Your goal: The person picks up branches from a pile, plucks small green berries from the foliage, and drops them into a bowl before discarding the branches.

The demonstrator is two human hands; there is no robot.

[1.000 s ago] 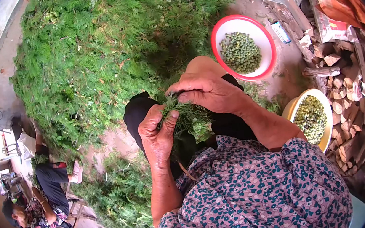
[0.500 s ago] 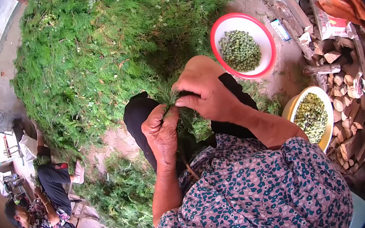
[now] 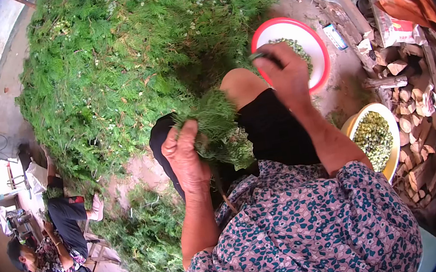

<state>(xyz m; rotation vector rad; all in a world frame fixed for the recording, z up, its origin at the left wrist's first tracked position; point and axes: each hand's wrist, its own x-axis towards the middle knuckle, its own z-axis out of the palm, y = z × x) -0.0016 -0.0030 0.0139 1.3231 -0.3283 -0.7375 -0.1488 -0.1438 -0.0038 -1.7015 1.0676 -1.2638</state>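
My left hand (image 3: pixel 183 154) is closed around the stem end of a feathery green evergreen sprig (image 3: pixel 213 120), held over my lap. To the right, my right hand (image 3: pixel 289 71) hovers over the near-left part of a white basin with a red rim (image 3: pixel 323 59), thumb and fingers pinched. A small dark green smear shows at its fingertips, too blurred to name. Small round green cones (image 3: pixel 294 44) lie in the basin, partly hidden behind that hand.
A large heap of cut evergreen branches (image 3: pixel 124 54) spreads ahead; a smaller pile (image 3: pixel 149 238) lies at lower left. At right stand a yellow basin of cones (image 3: pixel 373 140) and stacked firewood (image 3: pixel 409 122). Another person (image 3: pixel 51 251) sits at far left.
My right hand has left the sprig beside my left hand and moved right to above the red-rimmed basin. My left hand keeps hold of the sprig, which is now more in view.
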